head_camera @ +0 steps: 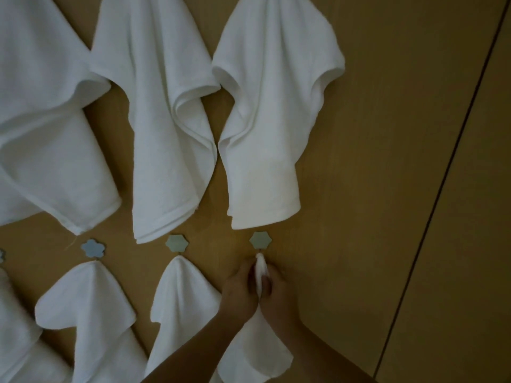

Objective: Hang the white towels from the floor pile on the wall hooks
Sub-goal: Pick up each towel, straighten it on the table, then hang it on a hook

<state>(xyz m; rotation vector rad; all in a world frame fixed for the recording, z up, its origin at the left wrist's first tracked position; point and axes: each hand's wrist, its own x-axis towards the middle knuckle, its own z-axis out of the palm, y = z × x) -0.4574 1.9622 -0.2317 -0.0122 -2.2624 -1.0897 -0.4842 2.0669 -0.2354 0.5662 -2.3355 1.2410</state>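
Nearly through, by the look of it. Three white towels up top, hung and draping: far one (41, 120), mid one (163, 117), and one directly above the hex hook (265, 114). Lower row: towel left of the hex hook (179, 299) already on its own hex plate (177, 242), another further left (85, 308) under a flower-shaped plate (93, 247); a sliver more at the far left edge.

In hand now: last visible towel (249, 352), bunched tip (260, 268) held just under the hex hook (260, 240), touching or nearly (too dim to tell if caught on the peg). Left hand (240, 288) and right hand (278, 288) both pinching that bunched corner, fingers curled tight round it, rest of cloth hanging below btwn the forearms.

Left to do: seat corner, let go. Floor pile not in view, so can't tell how many remain.

Surface: tan wood-look wall panel (373, 134), smooth, w/ a dark seam (442, 175) well right of the hex hook. Dim light, nothing else of the room showing.
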